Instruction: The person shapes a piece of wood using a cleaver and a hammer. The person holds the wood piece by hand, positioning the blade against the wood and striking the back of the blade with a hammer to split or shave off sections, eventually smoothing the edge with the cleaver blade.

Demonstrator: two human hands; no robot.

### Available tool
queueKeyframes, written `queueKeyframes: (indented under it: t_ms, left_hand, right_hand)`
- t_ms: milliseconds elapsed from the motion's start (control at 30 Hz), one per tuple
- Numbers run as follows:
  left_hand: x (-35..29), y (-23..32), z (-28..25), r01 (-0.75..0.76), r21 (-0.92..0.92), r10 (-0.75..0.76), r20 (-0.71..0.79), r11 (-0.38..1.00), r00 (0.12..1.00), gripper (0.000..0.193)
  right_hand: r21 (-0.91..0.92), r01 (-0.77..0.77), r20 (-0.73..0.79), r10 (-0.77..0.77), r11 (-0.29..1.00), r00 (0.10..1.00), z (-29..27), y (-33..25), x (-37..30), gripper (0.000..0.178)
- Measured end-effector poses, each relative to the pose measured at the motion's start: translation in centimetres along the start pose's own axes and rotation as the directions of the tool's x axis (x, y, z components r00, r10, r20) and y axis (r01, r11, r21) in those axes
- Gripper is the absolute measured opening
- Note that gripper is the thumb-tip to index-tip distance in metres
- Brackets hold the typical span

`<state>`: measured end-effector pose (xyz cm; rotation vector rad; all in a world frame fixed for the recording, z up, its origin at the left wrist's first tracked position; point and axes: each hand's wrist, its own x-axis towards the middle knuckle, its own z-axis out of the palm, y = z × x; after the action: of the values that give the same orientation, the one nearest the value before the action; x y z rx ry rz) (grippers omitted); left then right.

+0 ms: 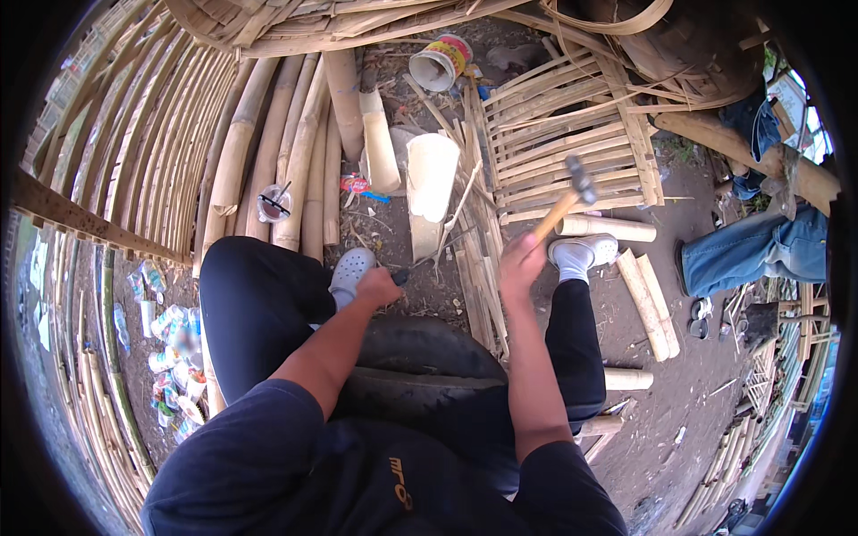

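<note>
My right hand [521, 264] grips the wooden handle of a hammer [560, 210], raised with its dark metal head up and to the right. Closed low beside my left shoe, my left hand [379, 288] holds a dark-handled tool [400, 278]. A thin blade seems to run from that tool toward the up-right, but its exact kind is unclear. Just beyond stands a pale, cut bamboo piece [433, 179], its top brightly lit. Split bamboo strips [480, 295] lie between my two hands.
Bamboo poles [259, 152] lean at the left, with a plastic cup [273, 204] on them. A slatted bamboo panel [572, 134] and a bucket [440, 62] lie ahead. Cut bamboo lengths [645, 304] rest at right, near another person's jeans leg [755, 253]. Plastic litter [179, 348] is at left.
</note>
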<state>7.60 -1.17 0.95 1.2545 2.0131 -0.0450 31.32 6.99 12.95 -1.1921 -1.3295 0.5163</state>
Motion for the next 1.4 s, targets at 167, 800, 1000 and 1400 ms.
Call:
queueKeyframes:
  t_ms: [167, 800, 1000, 1400]
  left_hand:
    - [0.0, 0.4, -0.8, -0.071, 0.203, 0.062, 0.051, 0.976, 0.997, 0.043]
    - [3.1, -4.2, 3.0, -0.006, -0.109, 0.007, 0.016, 0.994, 1.000, 0.046]
    - [2.9, -4.3, 3.1, 0.025, 0.004, -0.025, 0.119, 1.000, 0.993, 0.044]
    - [2.1, -3.5, 2.5, 0.048, 0.020, -0.051, 0.162, 0.999, 0.985, 0.041]
  right_hand:
    - [-0.769, -0.081, 0.524, 0.697, 0.634, 0.489, -0.5, 9.9, -9.0, 0.050]
    - [-0.346, -0.743, 0.388, 0.808, 0.573, 0.443, -3.7, 1.6, -0.9, 0.038]
    - [-0.609, -0.560, 0.461, 0.825, 0.562, 0.326, -0.2, 4.3, -5.1, 0.041]
    - [-0.715, -0.221, 0.462, 0.685, 0.663, 0.563, 0.1, 5.7, -3.6, 0.051]
